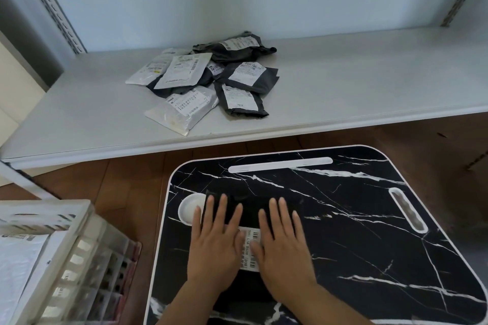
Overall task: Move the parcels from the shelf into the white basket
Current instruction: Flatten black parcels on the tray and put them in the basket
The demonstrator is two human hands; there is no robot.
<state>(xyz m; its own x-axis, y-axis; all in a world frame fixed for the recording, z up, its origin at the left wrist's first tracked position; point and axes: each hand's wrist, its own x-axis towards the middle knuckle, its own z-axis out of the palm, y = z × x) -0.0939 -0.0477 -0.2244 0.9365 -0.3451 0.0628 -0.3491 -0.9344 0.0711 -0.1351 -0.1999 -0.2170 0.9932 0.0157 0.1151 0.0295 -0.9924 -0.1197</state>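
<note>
So there's a pale shelf [343, 82] running across the far side, with a messy pile of parcels [211, 79] sitting on it left of the middle, some in white bags, some in dark grey, all with printed labels facing up. Closer in, there's a black marble-look tray table [356, 219] with a white rim, a long white slot along its far edge and a round white cup holder [188, 208] at its left. The white basket [52, 258] is down at the near left on the wooden floor [126, 187], and it already has a white padded mailer [18, 266] lying inside.

Both hands are flat on the table, fingers straight and spread, pointing away. The left hand [215, 243] and right hand [284, 245] are pressing down on one black parcel [250, 208], side by side, not gripping it. Its white label [250, 248] peeks out between them. That parcel lies right under the palms, well apart from the shelf pile and to the right of the basket.
</note>
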